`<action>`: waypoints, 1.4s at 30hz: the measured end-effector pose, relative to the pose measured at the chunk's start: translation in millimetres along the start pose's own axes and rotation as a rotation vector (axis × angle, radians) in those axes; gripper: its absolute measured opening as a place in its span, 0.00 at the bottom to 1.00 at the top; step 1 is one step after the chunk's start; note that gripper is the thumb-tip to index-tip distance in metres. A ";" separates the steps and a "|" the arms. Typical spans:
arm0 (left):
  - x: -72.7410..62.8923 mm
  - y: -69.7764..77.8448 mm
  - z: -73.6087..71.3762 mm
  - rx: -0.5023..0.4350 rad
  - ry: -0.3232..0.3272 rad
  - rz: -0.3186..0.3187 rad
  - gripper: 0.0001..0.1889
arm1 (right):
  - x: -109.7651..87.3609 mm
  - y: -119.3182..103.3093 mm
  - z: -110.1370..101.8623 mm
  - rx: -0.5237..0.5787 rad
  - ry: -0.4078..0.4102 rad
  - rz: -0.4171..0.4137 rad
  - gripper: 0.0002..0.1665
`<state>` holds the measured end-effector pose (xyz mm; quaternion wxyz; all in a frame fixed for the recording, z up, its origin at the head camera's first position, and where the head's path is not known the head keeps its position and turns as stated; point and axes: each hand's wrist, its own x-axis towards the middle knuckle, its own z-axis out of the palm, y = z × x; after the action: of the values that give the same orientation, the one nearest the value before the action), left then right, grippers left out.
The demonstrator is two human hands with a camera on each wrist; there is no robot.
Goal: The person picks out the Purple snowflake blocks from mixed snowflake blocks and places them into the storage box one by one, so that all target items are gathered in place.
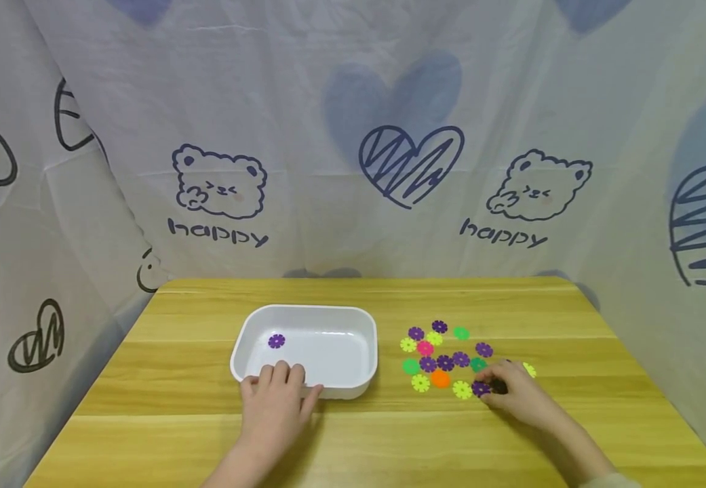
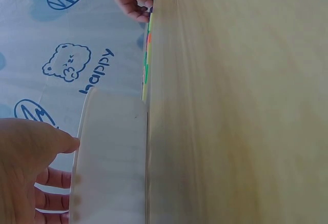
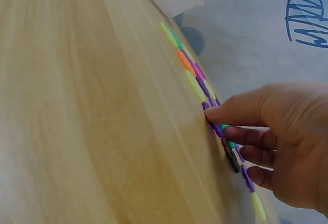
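A white plastic tray (image 1: pixel 346 392) has one purple snowflake disc (image 1: pixel 276 341) lying inside it. My left hand (image 1: pixel 275 410) grips the tray's near rim, fingers over the edge and thumb at the rim's right. To the right, my right hand (image 1: pixel 522 394) pinches a purple snowflake disc (image 1: pixel 481 389) at table level, thumb on its near edge. A black disc (image 1: pixel 498 385) lies partly hidden under that hand. Beside the fingertips are a yellow disc (image 1: pixel 462 390) and a dark green disc (image 1: pixel 478 364).
Several more notched discs lie loose right of the tray, among them an orange disc (image 1: pixel 441 379), a pink disc (image 1: pixel 425 348) and a green disc (image 1: pixel 461 333). A yellow disc (image 1: pixel 530 369) lies beyond my right hand. Printed cloth (image 1: pixel 316 224) hangs behind the wooden table (image 1: pixel 163 434).
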<state>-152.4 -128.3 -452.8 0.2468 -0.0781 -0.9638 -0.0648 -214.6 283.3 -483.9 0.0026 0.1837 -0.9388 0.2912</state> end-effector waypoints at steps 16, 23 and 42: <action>-0.1 0.7 -2.7 0.000 -0.022 0.000 0.19 | 7.5 6.7 -2.0 0.158 -0.114 -0.073 0.14; 0.0 0.0 -0.9 -0.002 -0.042 -0.004 0.20 | 9.5 2.4 -3.9 0.203 -0.103 -0.002 0.09; 0.1 1.0 -2.3 -0.002 -0.051 -0.014 0.19 | 49.8 -47.3 -22.5 0.431 -0.116 -0.064 0.12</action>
<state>-151.2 -127.6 -450.7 0.2214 -0.0734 -0.9702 -0.0653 -247.0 242.4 -433.8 -0.0815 0.2260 -0.8473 0.4737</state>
